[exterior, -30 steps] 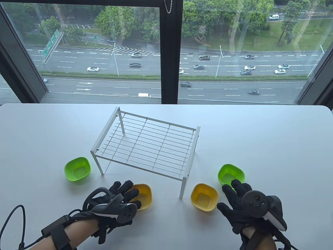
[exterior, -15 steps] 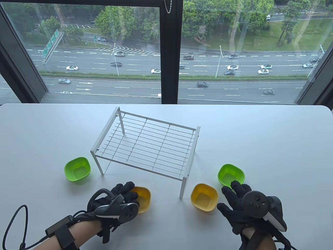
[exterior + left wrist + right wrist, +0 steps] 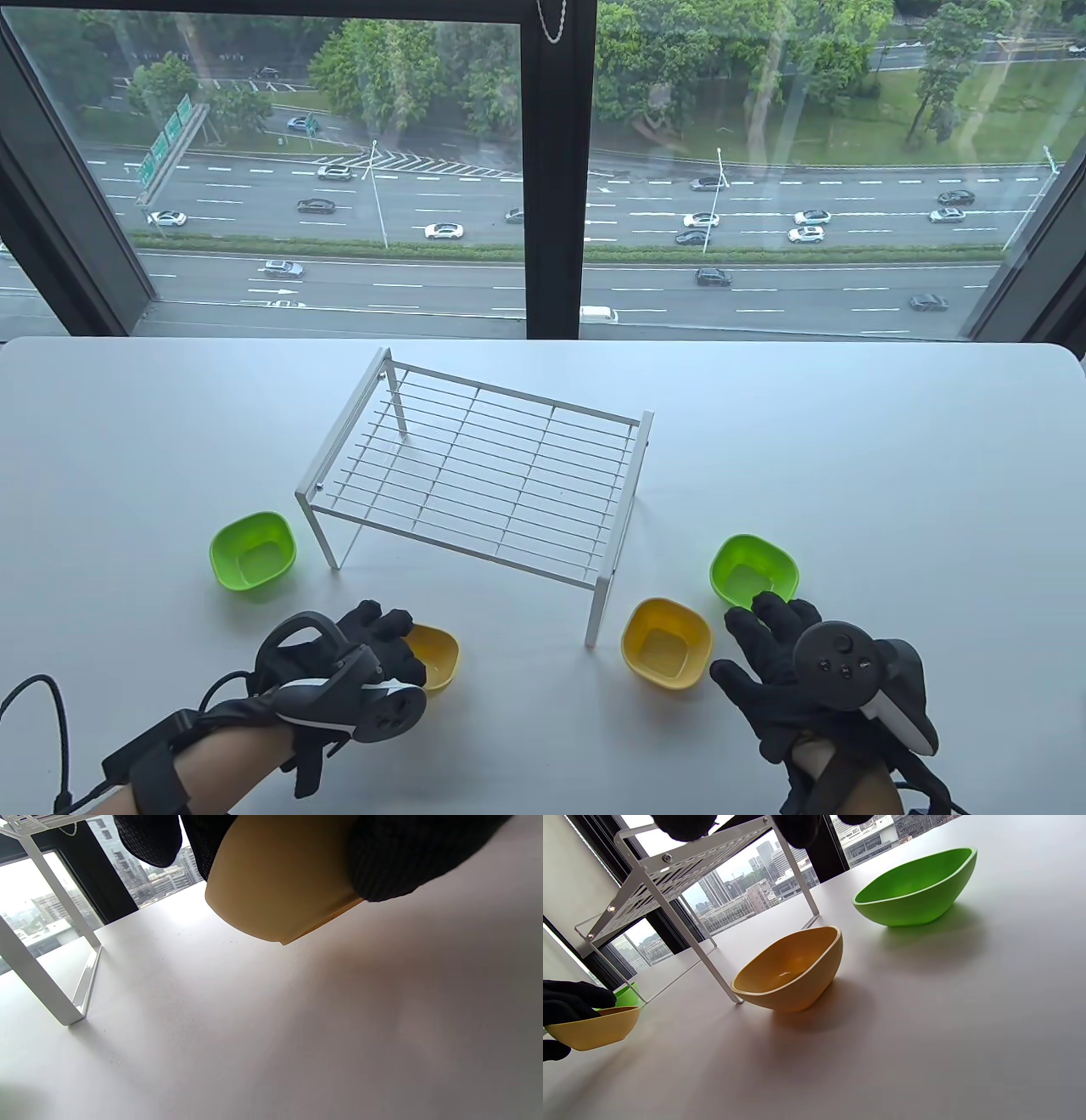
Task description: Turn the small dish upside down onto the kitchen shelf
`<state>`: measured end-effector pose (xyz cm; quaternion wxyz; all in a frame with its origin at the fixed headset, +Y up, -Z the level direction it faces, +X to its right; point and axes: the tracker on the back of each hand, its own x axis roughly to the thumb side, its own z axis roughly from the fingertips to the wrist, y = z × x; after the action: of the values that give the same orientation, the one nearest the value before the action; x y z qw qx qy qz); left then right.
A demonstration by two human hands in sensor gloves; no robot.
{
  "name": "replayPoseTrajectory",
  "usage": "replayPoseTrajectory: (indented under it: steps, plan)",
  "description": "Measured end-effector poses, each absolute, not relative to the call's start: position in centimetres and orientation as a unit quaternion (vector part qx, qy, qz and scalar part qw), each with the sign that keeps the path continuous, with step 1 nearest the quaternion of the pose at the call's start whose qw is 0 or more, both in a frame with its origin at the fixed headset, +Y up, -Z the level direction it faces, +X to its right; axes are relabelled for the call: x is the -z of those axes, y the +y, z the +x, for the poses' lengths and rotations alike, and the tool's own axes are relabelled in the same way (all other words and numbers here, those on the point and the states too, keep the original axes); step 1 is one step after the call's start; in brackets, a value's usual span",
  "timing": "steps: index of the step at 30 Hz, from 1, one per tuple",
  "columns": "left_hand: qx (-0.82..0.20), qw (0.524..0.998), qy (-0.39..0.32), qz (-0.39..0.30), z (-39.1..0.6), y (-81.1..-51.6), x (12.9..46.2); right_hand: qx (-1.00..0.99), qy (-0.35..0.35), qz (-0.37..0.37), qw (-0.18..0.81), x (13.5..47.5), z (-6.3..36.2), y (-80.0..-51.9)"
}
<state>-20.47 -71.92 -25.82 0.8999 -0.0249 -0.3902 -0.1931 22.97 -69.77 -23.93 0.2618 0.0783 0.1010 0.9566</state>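
My left hand [image 3: 373, 645] grips a small yellow dish [image 3: 434, 655] by its near rim and holds it just above the table, in front of the white wire kitchen shelf [image 3: 484, 475]. The left wrist view shows the dish's underside [image 3: 280, 878] between my gloved fingers [image 3: 407, 853], clear of the table. The right wrist view shows it lifted at far left [image 3: 594, 1029]. My right hand [image 3: 776, 658] rests flat on the table, fingers spread, empty, between a second yellow dish [image 3: 666, 643] and a green dish [image 3: 755, 570].
Another green dish [image 3: 253, 554] sits left of the shelf's front left leg [image 3: 327, 543]. The shelf's front right leg [image 3: 598, 607] stands between the two yellow dishes. A window runs behind the white table [image 3: 891, 475].
My left hand closed on the left yellow dish, then drew it back toward me and to the left, lifting it off the table. My right hand stayed still.
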Motion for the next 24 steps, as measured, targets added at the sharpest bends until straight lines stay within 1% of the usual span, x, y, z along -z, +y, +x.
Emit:
replayPoseTrajectory:
  steps: [7, 13, 18, 21, 24]
  plan:
    - [0.173, 0.909, -0.379, -0.023, -21.0, -70.4, 24.8, -0.957, 0.1, 0.078, 0.262, 24.0, 23.0, -69.8]
    - [0.151, 0.914, -0.375, 0.028, -21.6, -67.4, 23.6, -0.957, 0.1, 0.079, 0.261, 24.0, 23.0, -69.8]
    - [0.12, 0.923, -0.362, 0.059, -22.2, -65.2, 23.5, -0.957, 0.099, 0.078, 0.263, 23.9, 23.1, -69.8]
    - [0.099, 0.926, -0.359, 0.063, -22.4, -64.5, 23.6, -0.957, 0.097, 0.078, 0.263, 23.9, 23.1, -69.8]
    - [0.074, 0.928, -0.36, 0.066, -22.5, -64.6, 23.4, -0.956, 0.096, 0.078, 0.267, 23.9, 23.2, -69.8]
